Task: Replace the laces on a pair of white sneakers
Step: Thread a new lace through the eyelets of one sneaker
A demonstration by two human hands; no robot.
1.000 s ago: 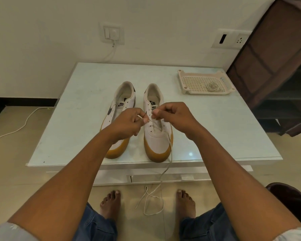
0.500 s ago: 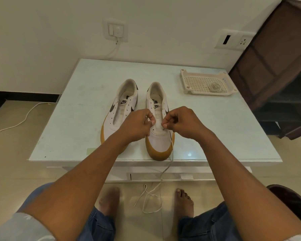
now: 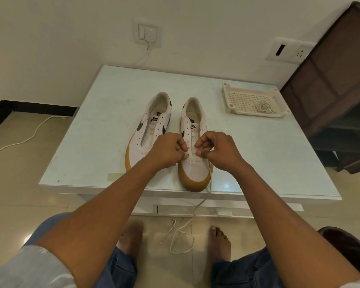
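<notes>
Two white sneakers with gum soles stand side by side on the white table (image 3: 92,142), toes toward me. The left sneaker (image 3: 152,129) has bare eyelets. My left hand (image 3: 166,150) and my right hand (image 3: 218,148) are pinched at the lowest eyelets of the right sneaker (image 3: 193,169). A white lace (image 3: 202,202) runs from under my right hand over the table's front edge and loops on the floor between my bare feet. The fingertips hide how the lace sits in the eyelets.
A perforated cream tray (image 3: 252,100) at the table's back right holds a coiled lace (image 3: 263,106). A dark brown cabinet (image 3: 330,84) stands to the right. A white cable (image 3: 29,136) trails over the floor on the left.
Both hands have come down from above the right sneaker's tongue to its lowest eyelets near the toe. The lace still hangs off the table's front edge.
</notes>
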